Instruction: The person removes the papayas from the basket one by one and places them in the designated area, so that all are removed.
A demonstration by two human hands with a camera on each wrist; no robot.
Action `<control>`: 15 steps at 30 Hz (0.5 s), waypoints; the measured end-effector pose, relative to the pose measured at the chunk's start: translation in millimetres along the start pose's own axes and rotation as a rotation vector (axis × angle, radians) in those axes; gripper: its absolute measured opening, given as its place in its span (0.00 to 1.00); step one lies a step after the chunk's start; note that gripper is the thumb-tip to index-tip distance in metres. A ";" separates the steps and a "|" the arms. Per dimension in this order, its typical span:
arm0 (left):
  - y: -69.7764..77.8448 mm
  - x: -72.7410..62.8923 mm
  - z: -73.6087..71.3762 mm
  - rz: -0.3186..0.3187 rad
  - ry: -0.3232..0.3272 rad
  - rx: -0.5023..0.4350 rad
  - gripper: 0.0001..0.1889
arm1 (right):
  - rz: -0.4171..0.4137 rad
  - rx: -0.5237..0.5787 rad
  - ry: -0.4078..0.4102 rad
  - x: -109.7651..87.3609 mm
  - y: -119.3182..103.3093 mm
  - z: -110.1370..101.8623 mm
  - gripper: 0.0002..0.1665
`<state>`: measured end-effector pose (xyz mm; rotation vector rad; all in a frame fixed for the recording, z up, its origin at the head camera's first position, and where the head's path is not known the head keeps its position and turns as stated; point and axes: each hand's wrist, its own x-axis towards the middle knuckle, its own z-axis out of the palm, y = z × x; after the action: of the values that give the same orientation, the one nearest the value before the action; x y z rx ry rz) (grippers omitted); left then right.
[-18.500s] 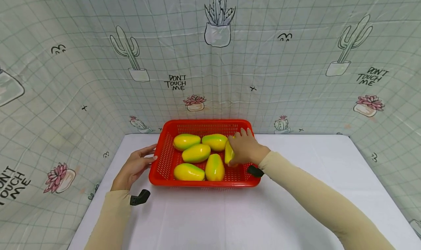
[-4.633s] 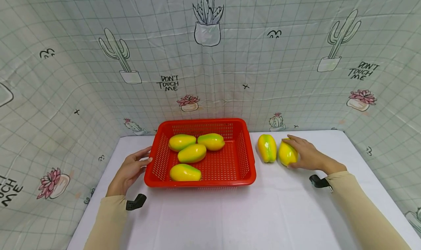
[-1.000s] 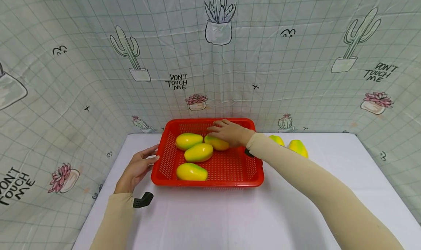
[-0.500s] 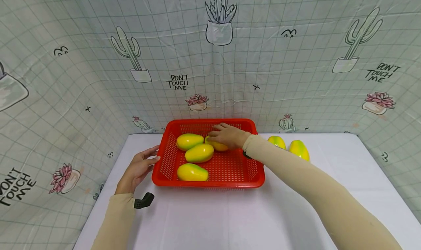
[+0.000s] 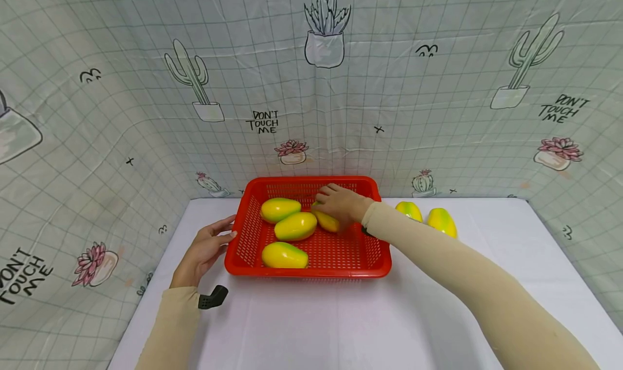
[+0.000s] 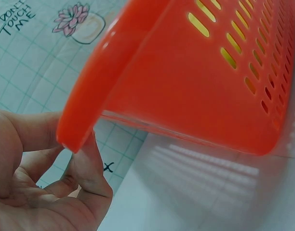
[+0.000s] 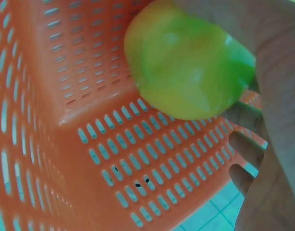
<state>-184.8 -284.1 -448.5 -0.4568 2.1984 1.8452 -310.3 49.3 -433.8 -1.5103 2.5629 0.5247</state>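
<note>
A red plastic basket (image 5: 311, 272) with slotted walls stands on the white table. My left hand (image 5: 206, 246) pinches its left rim between thumb and fingers; the left wrist view shows the rim (image 6: 97, 82) between them. Inside the basket, my right hand (image 5: 343, 203) grips a yellow-green papaya (image 5: 327, 222) from above, partly covering it. The right wrist view shows this papaya (image 7: 186, 62) against the palm side, over the slotted floor. Left of it lie a back papaya (image 5: 280, 210), a middle papaya (image 5: 295, 226) and a front papaya (image 5: 285, 255).
Two more papayas lie on the table (image 5: 292, 321) right of the basket: a nearer one (image 5: 409, 210), partly behind the right sleeve (image 5: 452, 267), and a farther one (image 5: 442, 222). A patterned cloth (image 5: 379, 159) hangs behind and along both sides.
Two papayas have gone from the basket to the table on the right. Over the last second, the gripped papaya has turned and shifted slightly right. My left hand stays at the rim.
</note>
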 end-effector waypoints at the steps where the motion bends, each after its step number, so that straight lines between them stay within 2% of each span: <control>1: 0.2 -0.2 0.0 0.000 0.000 0.000 0.32 | 0.007 -0.008 -0.011 -0.6 -0.5 0.3 0.50; 5: 0.9 -1.2 -0.4 -0.001 -0.002 0.002 0.32 | 0.026 -0.024 -0.054 -4.3 -2.6 -0.5 0.53; 11: 2.3 -3.0 -1.4 -0.002 -0.008 0.013 0.32 | 0.043 -0.014 -0.082 -10.6 -4.0 -3.1 0.49; 15: 2.7 -3.4 -1.1 0.002 -0.015 0.015 0.32 | 0.056 0.006 -0.098 -13.9 -3.4 -4.6 0.50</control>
<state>-182.6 -284.4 -444.6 -0.4366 2.2023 1.8255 -300.2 57.6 -426.4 -1.3784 2.5363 0.5826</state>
